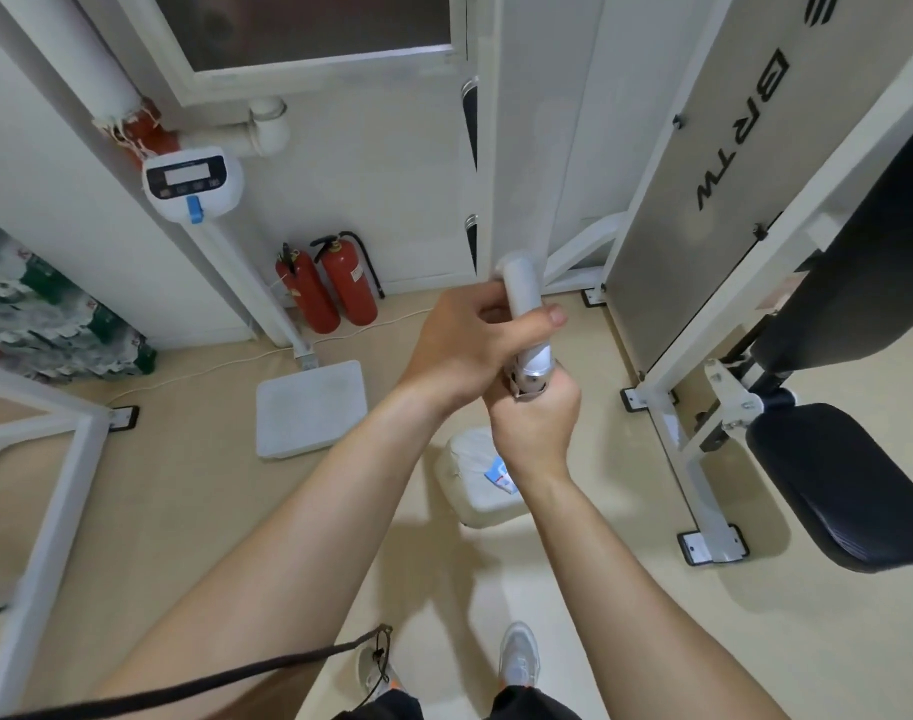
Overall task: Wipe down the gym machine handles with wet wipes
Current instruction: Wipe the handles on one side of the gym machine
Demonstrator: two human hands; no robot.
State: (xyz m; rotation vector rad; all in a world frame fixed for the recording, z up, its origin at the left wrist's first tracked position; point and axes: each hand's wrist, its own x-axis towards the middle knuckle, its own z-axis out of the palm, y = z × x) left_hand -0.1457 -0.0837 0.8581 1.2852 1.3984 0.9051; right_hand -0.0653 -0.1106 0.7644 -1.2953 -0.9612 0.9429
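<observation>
handle [533, 367]: mid-frame, held betw. both hands, metal end showing.
left hand [465, 340]: fingers curled tight round upper part, prob. to rub it.
wipe [519, 288]: white wrap above that hand (can't be sure it's the wipe).
right hand [535, 423]: fingers clamped on lower end, likely steadying it vs. swing.
white pack [478, 475]: on floor below, handy.

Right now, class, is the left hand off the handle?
No, the left hand grips the handle, and the right hand grips the handle's near end.
</observation>
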